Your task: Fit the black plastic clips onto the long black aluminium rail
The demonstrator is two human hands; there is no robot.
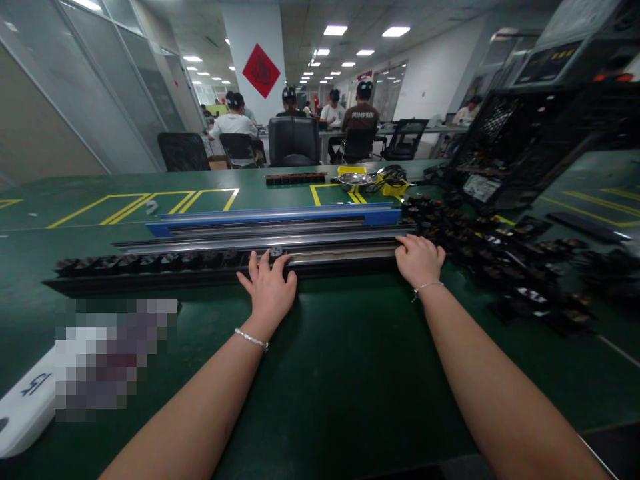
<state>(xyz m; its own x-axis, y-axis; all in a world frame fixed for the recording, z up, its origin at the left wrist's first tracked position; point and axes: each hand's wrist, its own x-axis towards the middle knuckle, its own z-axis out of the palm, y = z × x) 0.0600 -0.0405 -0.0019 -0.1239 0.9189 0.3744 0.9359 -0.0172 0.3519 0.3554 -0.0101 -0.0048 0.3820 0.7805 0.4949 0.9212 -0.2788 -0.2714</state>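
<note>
A long black strip (150,273) lies across the green table, its left part filled with several small black modules (125,262). My left hand (269,291) rests flat on the table, its spread fingers touching the strip near the last module. My right hand (419,260) sits at the strip's right end with its fingers curled over the end of the strip. A silver rail (260,241) and a blue-capped rail (270,218) lie parallel just behind the strip.
A heap of loose black modules (500,247) spreads to the right. A black crate and machine (540,127) stand at back right. A metal bowl (354,180) and yellow items sit further back. People sit at desks (360,120) in the distance. A white object (25,400) lies lower left.
</note>
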